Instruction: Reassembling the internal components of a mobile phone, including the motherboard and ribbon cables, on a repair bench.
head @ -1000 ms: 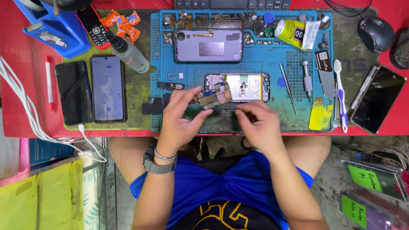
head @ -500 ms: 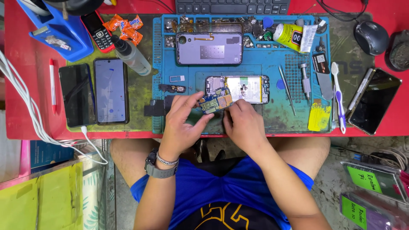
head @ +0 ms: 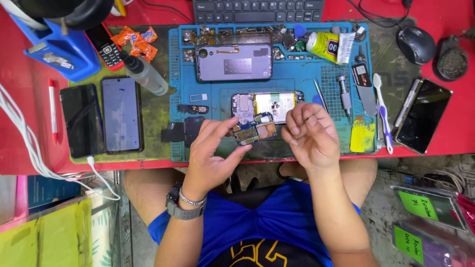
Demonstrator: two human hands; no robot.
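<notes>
On the far left of the red worktop (head: 29, 94) lies a thin white pen with a red tip (head: 52, 103). Next to it two flat black phones (head: 101, 120) lie side by side on a dirty green mat. Just right of them is a blue rubber repair mat (head: 208, 89). The left hand (head: 210, 153) pinches a small blue circuit board (head: 253, 129) between thumb and fingers, just above the near edge of that mat. Right behind the board lies an opened phone with its insides showing (head: 267, 104). The right hand (head: 310, 134) is beside the board, not touching it, fingers curled in loosely and holding nothing I can see. Farther right lies a white and purple toothbrush (head: 382, 111).
</notes>
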